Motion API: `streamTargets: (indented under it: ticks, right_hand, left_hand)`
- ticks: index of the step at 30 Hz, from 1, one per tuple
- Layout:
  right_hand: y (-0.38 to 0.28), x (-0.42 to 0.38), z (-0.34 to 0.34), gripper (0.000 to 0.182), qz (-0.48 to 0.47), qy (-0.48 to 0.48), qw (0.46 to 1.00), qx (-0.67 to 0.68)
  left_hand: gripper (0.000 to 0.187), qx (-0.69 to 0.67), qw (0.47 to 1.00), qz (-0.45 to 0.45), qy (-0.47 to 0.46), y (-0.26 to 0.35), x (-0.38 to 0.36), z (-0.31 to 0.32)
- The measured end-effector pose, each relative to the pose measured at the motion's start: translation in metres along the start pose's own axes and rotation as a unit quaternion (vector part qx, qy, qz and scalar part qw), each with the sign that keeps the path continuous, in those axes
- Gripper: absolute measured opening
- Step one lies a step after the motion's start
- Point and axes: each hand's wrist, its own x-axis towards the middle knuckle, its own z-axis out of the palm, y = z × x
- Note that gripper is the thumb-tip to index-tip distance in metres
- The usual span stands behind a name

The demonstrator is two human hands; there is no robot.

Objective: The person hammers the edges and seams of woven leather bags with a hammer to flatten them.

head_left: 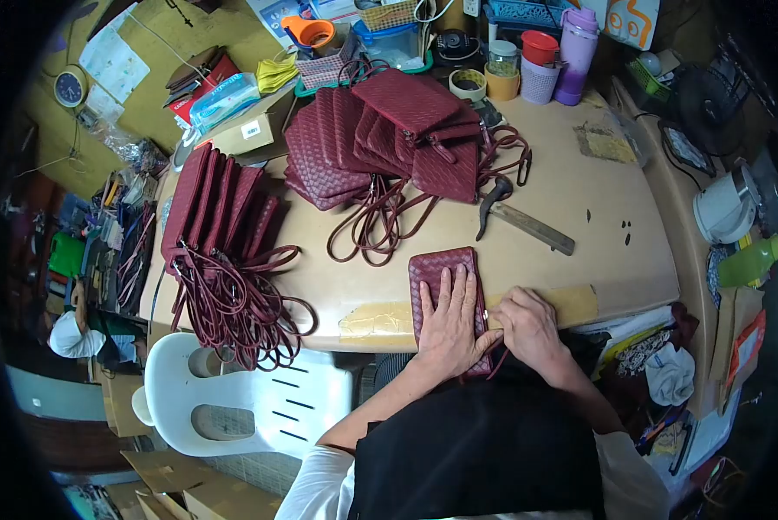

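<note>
Nearest the camera, the person's dark apron point(480, 451) fills 6 o'clock. Just above it the left hand point(448, 322) lies flat, fingers together, pressing down on a maroon woven pouch point(441, 270) at the near table edge. The right hand point(529, 328), at the pouch's 3 o'clock side, has fingers curled against the pouch's right edge; whether it pinches anything cannot be told. The pouch sits on a taped cardboard strip point(380, 319) along the table point(579, 199) rim.

Left to right across the table: at 9 o'clock a row of pouches stands on edge point(220, 204), their straps point(241, 312) hanging over a white plastic chair point(259, 403). At 12 o'clock a fanned heap of pouches point(380, 139) lies flat with straps trailing. Toward 1 o'clock a hammer point(493, 201) touches a metal ruler point(534, 227).

Judged progress: many pouches look finished and sorted into two batches; one is in hand. How many remain cannot be told.
</note>
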Motion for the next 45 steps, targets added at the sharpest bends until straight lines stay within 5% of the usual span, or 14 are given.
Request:
streamTargets:
  ticks: [13,19,26,31,33,35,37,38,39,41,42,45]
  right_hand:
    - [0.036,0.062,0.037,0.010,-0.068,0.097,0.993,-0.021]
    - [0.016,0.021,0.025,0.009,-0.068,0.008,0.996,-0.048]
    - [0.034,0.048,0.029,0.025,-0.079,0.107,0.987,-0.093]
    - [0.046,0.063,0.018,0.015,-0.031,0.174,0.981,-0.077]
    - [0.042,0.050,0.003,0.012,-0.004,0.137,0.988,-0.066]
    - [0.035,0.034,-0.029,0.008,0.011,0.094,0.992,-0.082]
    - [0.030,0.024,-0.064,0.011,0.149,-0.160,0.970,0.110]
    - [0.049,0.020,-0.059,0.024,0.074,-0.048,0.995,0.044]
    - [0.055,0.028,-0.053,0.024,0.076,-0.052,0.995,0.044]
    - [0.059,0.059,-0.039,0.037,0.031,0.182,0.970,-0.157]
    - [0.069,0.070,-0.026,0.037,0.030,0.185,0.970,-0.157]
    - [0.086,0.091,-0.001,0.047,0.040,0.127,0.947,-0.291]
  left_hand:
    - [0.090,-0.004,1.000,0.020,0.008,-0.008,0.002,0.000]
    - [0.091,-0.026,0.999,-0.011,0.034,-0.006,0.006,0.003]
    - [0.086,-0.031,0.999,0.034,-0.002,-0.011,0.000,-0.001]
    - [0.086,-0.035,0.996,0.073,-0.030,-0.017,-0.004,-0.004]
    - [0.087,-0.095,0.992,0.086,-0.019,-0.028,-0.005,-0.014]
    - [0.078,-0.028,0.977,0.139,-0.162,-0.038,-0.008,-0.049]
    - [0.088,0.066,0.978,0.141,-0.140,-0.050,-0.016,-0.052]
    - [0.082,0.041,0.980,0.127,-0.151,-0.049,-0.014,-0.049]
    - [0.076,0.018,0.980,0.113,-0.161,-0.042,-0.009,-0.055]
    - [0.068,-0.002,0.989,0.115,-0.088,-0.017,-0.001,-0.033]
    - [0.061,-0.020,0.993,0.117,-0.016,-0.009,0.003,-0.023]
    - [0.058,-0.023,0.992,0.126,-0.021,-0.009,0.007,-0.013]
